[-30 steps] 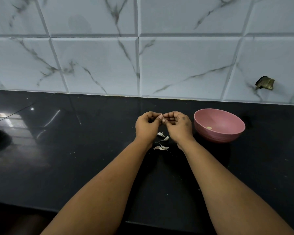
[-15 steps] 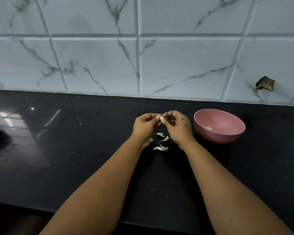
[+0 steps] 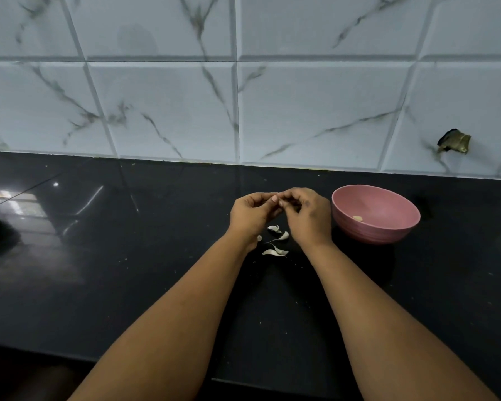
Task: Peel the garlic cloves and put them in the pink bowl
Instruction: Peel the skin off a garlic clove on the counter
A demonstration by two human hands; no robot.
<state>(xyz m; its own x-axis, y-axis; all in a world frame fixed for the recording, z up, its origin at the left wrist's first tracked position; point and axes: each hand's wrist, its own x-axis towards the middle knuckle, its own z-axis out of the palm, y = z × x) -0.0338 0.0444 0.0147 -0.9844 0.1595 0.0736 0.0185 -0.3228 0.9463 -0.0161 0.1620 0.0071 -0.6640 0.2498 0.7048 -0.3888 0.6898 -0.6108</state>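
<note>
We pinch 1 garlic clove (image 3: 274,199) between left hand (image 3: 252,213) and right hand (image 3: 310,216), fingers curled — we should peel gently, dropping skins (image 3: 275,251) below them.

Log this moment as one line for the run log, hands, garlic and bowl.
left hand and right hand pinch one garlic clove | pink bowl holds one peeled piece | skins on counter
</note>
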